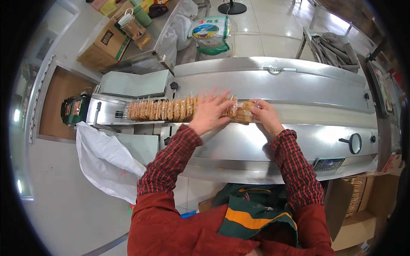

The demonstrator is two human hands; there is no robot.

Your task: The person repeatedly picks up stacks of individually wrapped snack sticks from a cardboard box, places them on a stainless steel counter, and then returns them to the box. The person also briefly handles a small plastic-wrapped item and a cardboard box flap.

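A long row of biscuit-like snacks in clear wrappers (160, 109) stands on edge in the channel of a steel conveyor machine. My left hand (212, 110) lies over the right part of this row, fingers spread and slightly blurred; whether it grips any packet is not clear. At the row's right end, my right hand (266, 114) holds the edge of a wrapped snack packet (245, 112) between thumb and fingers. To the right of that hand the pale belt (320, 113) runs along the channel.
Steel covers (224, 80) flank the channel, with black knobs and a round black-rimmed piece (355, 143). A phone (329, 164) rests at the near edge. A white sack (105, 156) hangs at the left. An open carton (355, 224) with wrapped snacks stands at the lower right.
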